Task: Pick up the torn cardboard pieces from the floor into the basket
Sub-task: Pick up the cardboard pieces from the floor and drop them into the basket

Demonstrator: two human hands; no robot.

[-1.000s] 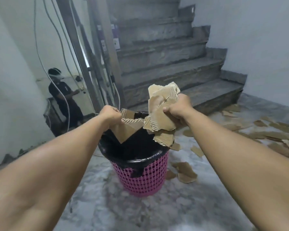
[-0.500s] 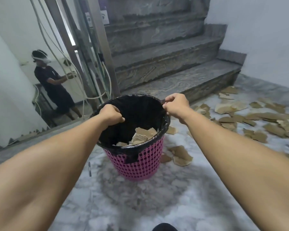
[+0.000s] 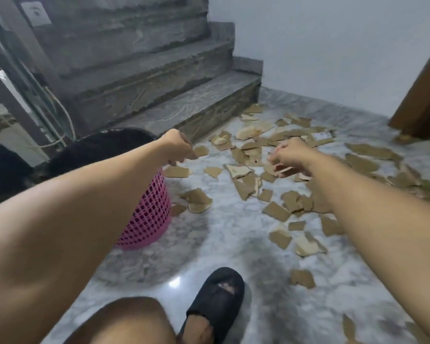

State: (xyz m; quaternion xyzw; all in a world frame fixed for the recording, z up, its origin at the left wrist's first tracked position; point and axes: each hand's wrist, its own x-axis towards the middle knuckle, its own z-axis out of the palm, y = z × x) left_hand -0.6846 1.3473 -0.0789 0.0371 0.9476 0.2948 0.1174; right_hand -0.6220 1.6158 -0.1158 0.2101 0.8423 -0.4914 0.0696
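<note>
A pink mesh basket [image 3: 148, 214] with a black liner [image 3: 102, 146] stands on the marble floor at the left, partly hidden by my left forearm. Torn brown cardboard pieces [image 3: 243, 187] lie scattered over the floor from the basket's right side to the right edge. My left hand [image 3: 178, 147] hangs just right of the basket's rim, fingers loosely curled, holding nothing. My right hand [image 3: 287, 157] reaches out over the densest patch of pieces with relaxed, spread fingers and is empty.
Grey stone stairs [image 3: 184, 108] rise behind the basket. A brown wooden door frame [image 3: 422, 95] stands at the far right by the white wall. My foot in a black slipper [image 3: 216, 294] is on the floor near the bottom centre. Cables hang at the left.
Both hands dropped their cardboard into the basket, gripped its rim, then let go. The view has swung right, and my right hand now reaches over the scattered pieces.
</note>
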